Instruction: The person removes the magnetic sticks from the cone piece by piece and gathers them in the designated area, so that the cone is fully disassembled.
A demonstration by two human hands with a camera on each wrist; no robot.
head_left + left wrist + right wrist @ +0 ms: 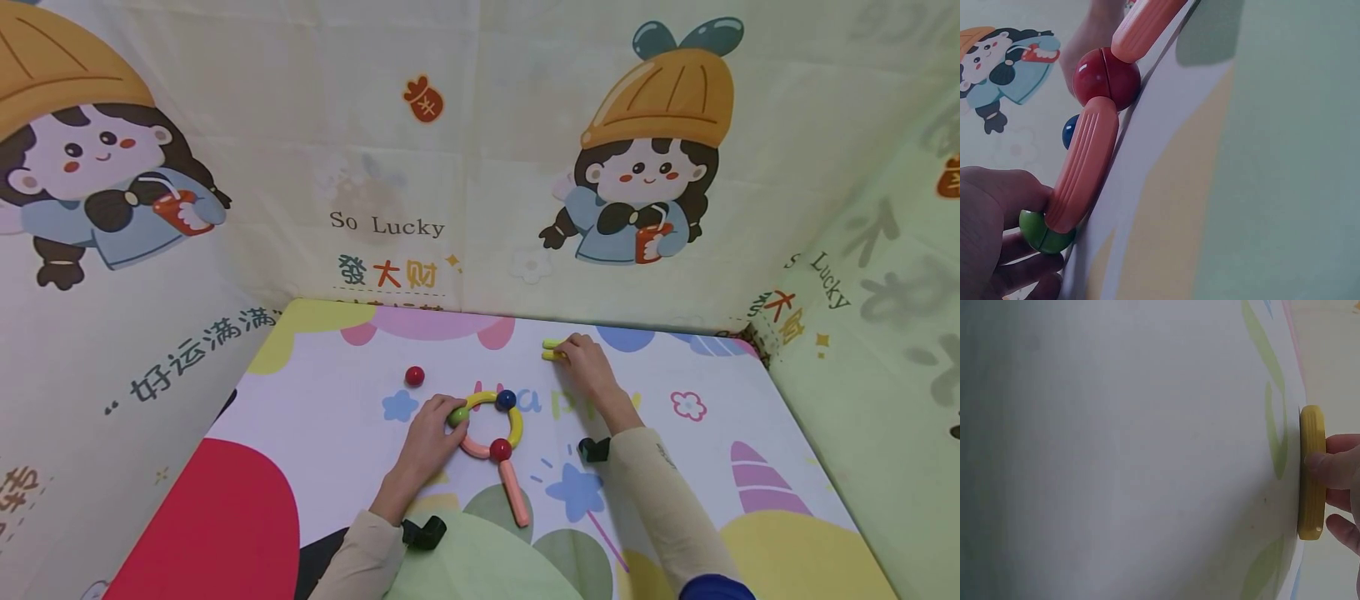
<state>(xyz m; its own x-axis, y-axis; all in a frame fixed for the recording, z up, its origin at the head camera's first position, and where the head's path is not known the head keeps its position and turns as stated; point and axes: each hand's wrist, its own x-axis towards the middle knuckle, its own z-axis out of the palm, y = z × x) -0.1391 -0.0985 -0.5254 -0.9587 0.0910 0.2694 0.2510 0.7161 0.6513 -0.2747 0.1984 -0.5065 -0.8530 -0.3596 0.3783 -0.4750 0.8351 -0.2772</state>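
My left hand (429, 437) pinches a green ball (458, 417) at the left of a ring lying on the table. The ring has yellow curved rods (517, 427), a pink curved rod (474, 448), a blue ball (506, 400) and a red ball (500, 450). From the red ball, a straight pink rod (514, 495) points toward me. Farther back, my right hand (592, 367) holds yellow rods (551, 355); two ends show in the head view. In the right wrist view, the thumb presses one straight, ridged yellow rod (1312, 506) at the tabletop.
A loose red ball (415, 376) lies behind and left of the ring. The tabletop (337, 417) carries a printed cartoon cover. Patterned cloth walls (495, 208) rise at its back and sides. Black wrist-worn devices (425, 533) sit by both sleeves.
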